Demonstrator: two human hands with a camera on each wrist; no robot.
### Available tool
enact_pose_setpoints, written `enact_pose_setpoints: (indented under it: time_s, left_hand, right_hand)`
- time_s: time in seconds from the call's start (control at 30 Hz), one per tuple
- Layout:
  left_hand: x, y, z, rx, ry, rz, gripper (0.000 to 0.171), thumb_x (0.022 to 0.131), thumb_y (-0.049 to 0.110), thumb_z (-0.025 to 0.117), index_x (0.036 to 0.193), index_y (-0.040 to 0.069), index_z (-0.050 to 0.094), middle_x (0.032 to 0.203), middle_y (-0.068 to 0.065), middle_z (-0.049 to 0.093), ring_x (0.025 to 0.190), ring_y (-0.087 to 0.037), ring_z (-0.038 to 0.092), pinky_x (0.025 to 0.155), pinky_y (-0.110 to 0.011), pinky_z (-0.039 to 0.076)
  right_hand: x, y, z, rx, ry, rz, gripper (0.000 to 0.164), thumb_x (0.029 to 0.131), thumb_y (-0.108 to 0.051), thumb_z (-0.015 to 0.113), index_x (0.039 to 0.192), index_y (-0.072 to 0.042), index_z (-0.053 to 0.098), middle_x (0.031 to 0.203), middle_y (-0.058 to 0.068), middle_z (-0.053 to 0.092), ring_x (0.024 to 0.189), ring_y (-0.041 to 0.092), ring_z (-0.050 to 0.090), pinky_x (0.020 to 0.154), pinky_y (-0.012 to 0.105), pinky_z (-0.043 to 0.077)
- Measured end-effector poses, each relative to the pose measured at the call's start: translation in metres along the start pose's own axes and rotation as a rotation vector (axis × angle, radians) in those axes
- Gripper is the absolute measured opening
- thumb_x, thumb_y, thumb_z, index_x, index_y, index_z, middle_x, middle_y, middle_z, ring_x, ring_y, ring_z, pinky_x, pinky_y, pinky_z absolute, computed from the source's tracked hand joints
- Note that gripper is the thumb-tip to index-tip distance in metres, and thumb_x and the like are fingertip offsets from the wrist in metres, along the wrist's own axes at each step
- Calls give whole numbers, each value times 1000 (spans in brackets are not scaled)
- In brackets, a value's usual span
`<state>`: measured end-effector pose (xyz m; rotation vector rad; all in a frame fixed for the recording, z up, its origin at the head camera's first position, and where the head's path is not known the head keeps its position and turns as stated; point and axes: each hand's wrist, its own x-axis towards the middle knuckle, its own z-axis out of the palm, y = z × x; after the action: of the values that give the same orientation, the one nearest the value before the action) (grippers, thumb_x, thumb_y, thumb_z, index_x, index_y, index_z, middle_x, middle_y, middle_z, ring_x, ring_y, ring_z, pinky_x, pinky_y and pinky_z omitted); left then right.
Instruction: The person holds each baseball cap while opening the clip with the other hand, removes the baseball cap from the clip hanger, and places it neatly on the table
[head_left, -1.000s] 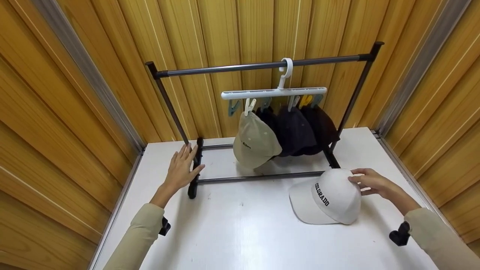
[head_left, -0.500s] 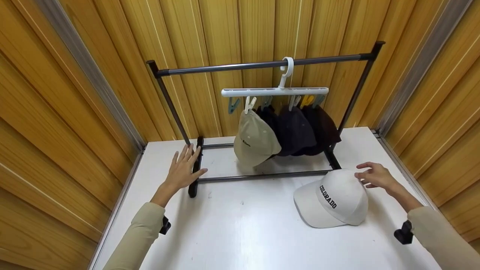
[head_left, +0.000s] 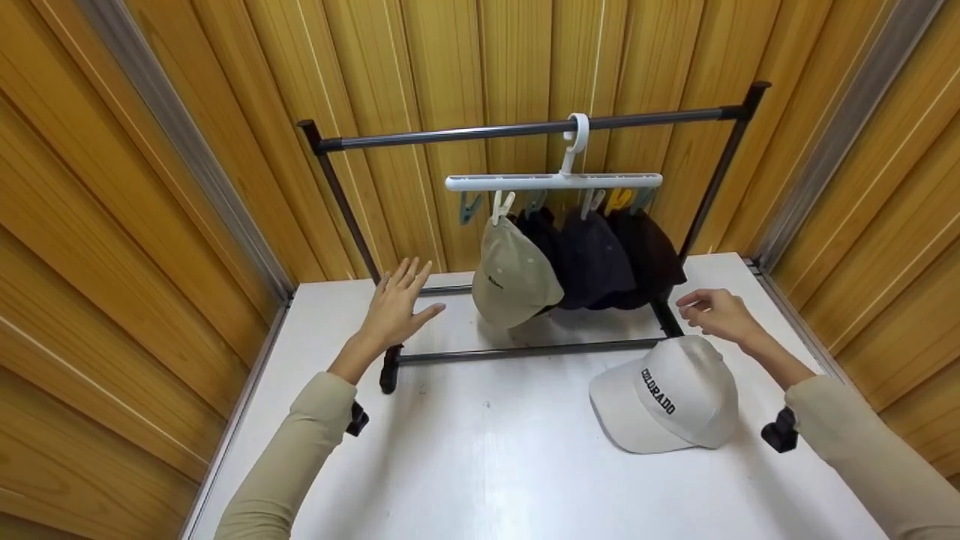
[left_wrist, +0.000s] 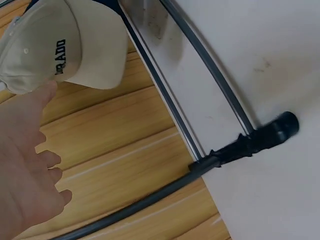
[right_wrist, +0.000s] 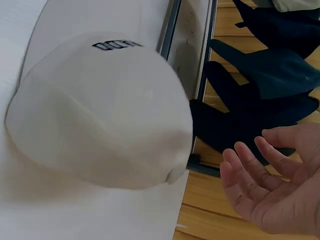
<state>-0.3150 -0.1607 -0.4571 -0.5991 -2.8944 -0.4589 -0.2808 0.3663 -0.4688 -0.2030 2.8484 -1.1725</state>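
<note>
A white cap (head_left: pixel 686 390) lettered COLORADO lies on the table at the right, its brim toward the left. Just above and behind it hovers my right hand (head_left: pixel 721 313), fingers loosely bent and holding nothing; the right wrist view shows a gap between this hand and the white cap. My left hand (head_left: pixel 396 306) is raised at the rack's left side with its fingers spread. A beige cap (head_left: pixel 516 274) hangs from a white clothespin (head_left: pixel 502 208). Beside it hang several dark caps (head_left: pixel 596 262), clipped under the white hanger (head_left: pixel 551 182).
The hanger hooks over the top bar of a dark metal rack (head_left: pixel 450 136). An unused grey-blue clothespin (head_left: pixel 469 208) dangles at the hanger's left end. Rack feet stand on the white table (head_left: pixel 480 450). Wood-panelled walls (head_left: pixel 450 60) enclose the back and both sides.
My right hand has let go of the white cap and risen up and leftward from it. The cap shifted slightly right earlier. My left hand has moved up and right, away from the rack's foot.
</note>
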Motion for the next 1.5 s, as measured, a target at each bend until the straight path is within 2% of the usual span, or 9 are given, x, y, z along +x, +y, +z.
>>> enact_pose_setpoints:
  time_s: [0.17,0.37,0.57,0.77,0.97,1.03,1.17,1.3,1.5]
  left_hand:
    - [25,35,-12,-29,42,58,67,103,40,60,157,7,39,161,-17,42,154,-35,33,126,-56,24]
    - [66,76,-17,-47,177,79,50,108,29,51,147,-2,49,148,-23,56,140,-39,51,117,-54,41]
    - [102,100,-19,-306,254,63,48,109,19,47,151,-4,43,149,-24,54,136,-38,56,114,-50,45]
    - [126,115,-24,-602,276,-44,45,109,13,43,151,-2,43,144,-22,59,131,-31,59,112,-44,46]
    - [135,122,-24,-688,351,-160,31,109,14,44,126,-1,66,107,-13,70,93,-20,57,90,-38,50]
    - [134,123,-23,-688,381,-177,32,109,14,45,123,0,70,106,-12,73,90,-18,56,87,-38,51]
    - [132,126,-22,-757,346,-211,35,109,16,45,133,2,67,126,-12,72,111,-19,65,100,-36,52]
    - [132,128,-24,-897,259,-244,40,110,19,42,144,2,58,147,-13,59,141,-24,52,118,-35,41]
    - [128,128,-23,-1060,145,-244,45,111,23,40,151,3,47,159,-14,46,151,-26,39,126,-37,30]
  right_hand:
    - [16,-41,19,15,-30,-69,25,99,-7,59,114,11,68,101,24,75,77,5,66,62,17,52]
    - [35,-92,38,15,-51,-138,23,99,-5,58,113,9,71,103,28,74,78,14,71,60,14,51]
    - [51,-135,55,-36,-17,-227,23,99,-5,59,112,8,72,101,24,75,86,34,72,66,17,51]
    - [61,-164,70,4,39,-307,26,99,-4,60,121,9,68,115,25,73,100,38,71,89,46,58]
    - [64,-178,77,86,81,-363,30,99,-1,59,127,9,64,124,28,68,112,41,67,97,53,55]
    - [64,-179,78,101,88,-366,31,99,-2,60,128,9,63,125,28,67,113,41,66,97,53,55]
    - [64,-181,78,112,88,-364,34,100,-2,59,132,8,61,128,27,65,116,40,65,98,52,55]
    - [65,-184,79,128,78,-354,36,101,-4,58,135,7,59,130,27,65,116,39,66,100,51,55]
    - [69,-187,84,154,82,-358,35,105,-5,52,136,7,58,130,28,66,114,40,67,100,51,55]
